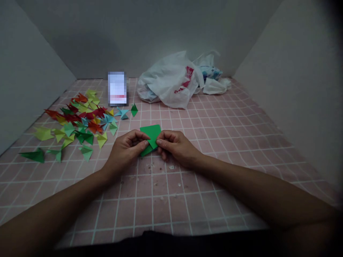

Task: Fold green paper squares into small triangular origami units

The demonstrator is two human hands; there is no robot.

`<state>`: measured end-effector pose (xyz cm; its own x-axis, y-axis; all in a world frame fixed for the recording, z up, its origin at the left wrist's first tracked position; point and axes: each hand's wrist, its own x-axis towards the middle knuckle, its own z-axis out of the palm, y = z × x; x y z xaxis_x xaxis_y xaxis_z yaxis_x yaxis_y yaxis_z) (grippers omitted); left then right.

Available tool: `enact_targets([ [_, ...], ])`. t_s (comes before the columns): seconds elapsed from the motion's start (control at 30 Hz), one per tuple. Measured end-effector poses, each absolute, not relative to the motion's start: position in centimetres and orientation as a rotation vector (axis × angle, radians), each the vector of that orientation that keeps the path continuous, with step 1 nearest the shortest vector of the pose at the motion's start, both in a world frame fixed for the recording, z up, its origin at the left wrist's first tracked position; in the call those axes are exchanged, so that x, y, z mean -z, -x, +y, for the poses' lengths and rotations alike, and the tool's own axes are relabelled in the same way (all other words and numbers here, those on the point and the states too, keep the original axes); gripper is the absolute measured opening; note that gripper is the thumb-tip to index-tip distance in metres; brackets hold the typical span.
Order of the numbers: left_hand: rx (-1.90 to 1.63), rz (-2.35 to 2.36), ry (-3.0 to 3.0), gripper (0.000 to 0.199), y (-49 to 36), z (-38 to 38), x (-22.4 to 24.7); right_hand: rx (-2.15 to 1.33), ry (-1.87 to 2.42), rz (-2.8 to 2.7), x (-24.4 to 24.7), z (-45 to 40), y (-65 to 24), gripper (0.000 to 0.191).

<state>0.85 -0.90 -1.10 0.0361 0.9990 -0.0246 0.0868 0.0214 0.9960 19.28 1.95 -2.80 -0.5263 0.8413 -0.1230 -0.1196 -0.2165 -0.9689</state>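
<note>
Head view: the left hand point(125, 151) and right hand point(174, 146) pinch a part-folded green paper point(151, 137) over a pink mat point(214, 142) (fingertips point(146, 142) pressed together on it); finished paper shapes point(77, 121) lie heaped leftward.

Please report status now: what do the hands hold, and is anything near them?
Left hand and right hand pinching green paper with fingers. Small bits on pink grid surface below. Folded paper pieces off to the left.
</note>
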Motion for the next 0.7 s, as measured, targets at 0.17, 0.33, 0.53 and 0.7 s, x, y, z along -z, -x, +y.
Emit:
enact_targets([
  [0.17,-1.137,1.268,-1.251,0.014,-0.76,-0.95,1.26,-1.821,0.889,-1.385,2.68,1.93,-19.3,0.016],
  [0.33,-1.128,1.324,-1.326,0.012,-0.61,-1.04,1.15,-1.837,0.877,-1.392,2.53,1.91,-19.45,0.017],
  [0.53,-1.132,1.355,-1.418,0.007,-0.63,-1.05,0.85,-1.858,0.857,-1.41,2.41,1.93,-19.55,0.017],
  [0.7,-1.129,1.387,-1.425,0.007,-0.66,-1.06,0.75,-1.869,0.843,-1.402,2.42,1.91,-19.54,0.018],
])
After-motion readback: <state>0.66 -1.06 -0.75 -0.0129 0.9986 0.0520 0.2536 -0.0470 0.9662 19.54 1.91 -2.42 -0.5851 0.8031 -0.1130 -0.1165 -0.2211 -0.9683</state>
